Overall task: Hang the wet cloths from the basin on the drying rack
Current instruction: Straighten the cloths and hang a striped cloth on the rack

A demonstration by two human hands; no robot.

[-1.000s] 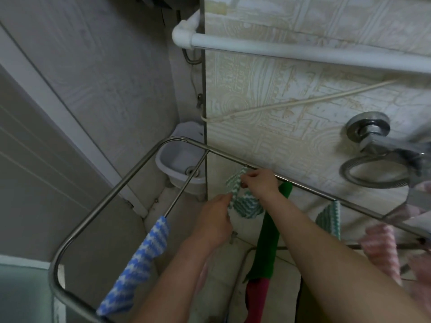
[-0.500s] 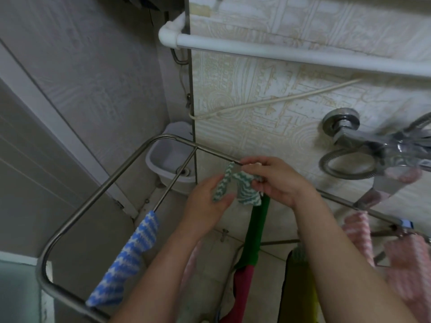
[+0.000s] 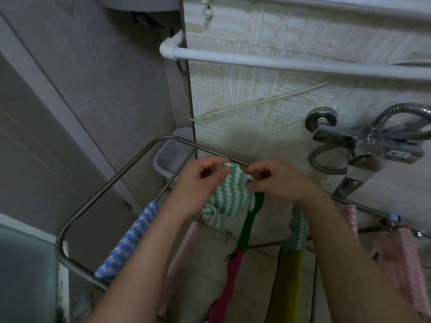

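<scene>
A green-and-white striped cloth [image 3: 229, 194] is held up between both hands, just in front of the far rail of the steel drying rack [image 3: 93, 197]. My left hand [image 3: 200, 180] pinches its top left edge and my right hand [image 3: 275, 180] pinches its top right corner. The cloth's lower part hangs crumpled below my hands. A blue-and-white cloth [image 3: 130, 241] hangs on an inner rack bar at the left. A second green-striped cloth [image 3: 297, 229] and pink cloths [image 3: 394, 259] hang at the right. The basin is not in view.
A small white wall sink [image 3: 170, 157] sits in the corner behind the rack. A chrome tap with a shower hose [image 3: 363, 141] juts from the tiled wall at right. A white pipe [image 3: 279, 61] runs above. Green, red and yellow mop handles [image 3: 247, 229] stand below the rack.
Both hands have lifted the green-striped cloth off the rail's height and spread it wider between them. The view has tilted up and shifted, so the rack sits lower right.
</scene>
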